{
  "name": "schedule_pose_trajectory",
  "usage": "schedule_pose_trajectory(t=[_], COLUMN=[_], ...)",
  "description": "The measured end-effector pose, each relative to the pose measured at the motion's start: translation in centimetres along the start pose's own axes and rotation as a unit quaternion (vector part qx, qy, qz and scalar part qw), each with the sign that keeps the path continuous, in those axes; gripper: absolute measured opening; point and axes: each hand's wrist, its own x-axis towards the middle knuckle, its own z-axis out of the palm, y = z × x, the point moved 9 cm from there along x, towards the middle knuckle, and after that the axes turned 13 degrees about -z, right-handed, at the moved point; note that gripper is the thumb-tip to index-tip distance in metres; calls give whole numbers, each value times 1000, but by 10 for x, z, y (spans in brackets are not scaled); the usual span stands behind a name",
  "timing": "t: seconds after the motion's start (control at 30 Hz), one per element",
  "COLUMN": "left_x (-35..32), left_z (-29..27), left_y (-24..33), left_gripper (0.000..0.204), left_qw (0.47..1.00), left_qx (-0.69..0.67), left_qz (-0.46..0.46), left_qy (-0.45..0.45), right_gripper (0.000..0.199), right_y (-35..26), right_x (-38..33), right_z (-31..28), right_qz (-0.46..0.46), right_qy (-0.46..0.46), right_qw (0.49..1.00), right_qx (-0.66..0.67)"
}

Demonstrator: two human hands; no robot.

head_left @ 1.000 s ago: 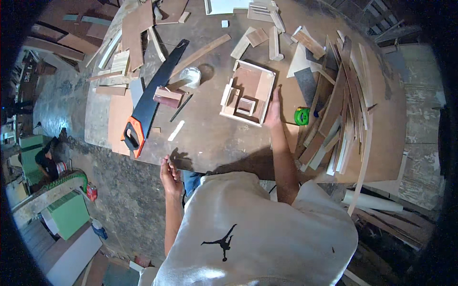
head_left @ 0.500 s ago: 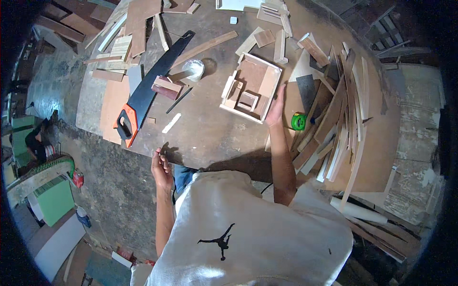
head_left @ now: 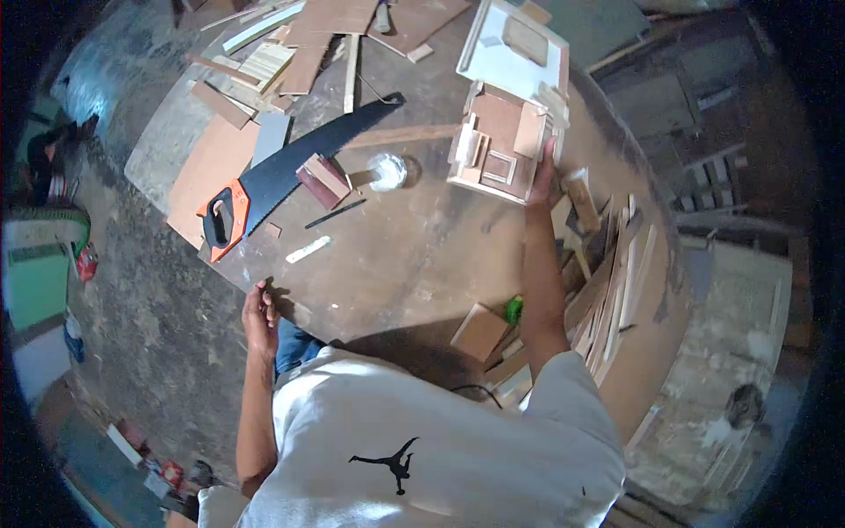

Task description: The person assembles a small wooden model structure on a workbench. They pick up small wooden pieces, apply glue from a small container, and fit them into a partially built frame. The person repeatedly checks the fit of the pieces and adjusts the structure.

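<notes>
My right hand (head_left: 543,176) reaches forward and grips the right side of a small open wooden box (head_left: 502,132) with inner partitions and a little frame inside. The box rests on the brown worktable at the far right, against a white panel (head_left: 493,66). My left hand (head_left: 260,312) is held near the table's front edge with its fingers curled together; what is in them, if anything, cannot be made out. Beyond that hand lie a handsaw (head_left: 290,167) with an orange and black handle, a dark pencil (head_left: 335,214) and a white strip (head_left: 308,250).
A clear cup (head_left: 387,172) with white contents and a stick stands mid-table, beside a reddish wooden block (head_left: 322,180). Wood offcuts (head_left: 264,66) lie far left. Long strips (head_left: 620,273) pile up at right, near a partly hidden green tape measure (head_left: 514,308).
My right hand and the wooden box have moved farther away across the table, pushing in among the offcuts and white panel. My left hand stays curled near the edge. The view has shifted.
</notes>
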Motion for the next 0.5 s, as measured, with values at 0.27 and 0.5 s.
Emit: schedule_pose_trajectory(t=[0.27, 0.5], left_x=[-4, -2], left_z=[-32, -44], left_y=[-6, -3], left_gripper=[30, 26], left_qw=[996, 984], left_qx=[39, 59], left_qz=[-1, -16], left_qy=[79, 165], right_gripper=[83, 77], right_y=[69, 97], right_x=[120, 155], right_z=[8, 56], right_qz=[110, 214], right_qy=[-99, -148], right_qw=[985, 961], right_qx=[-89, -95])
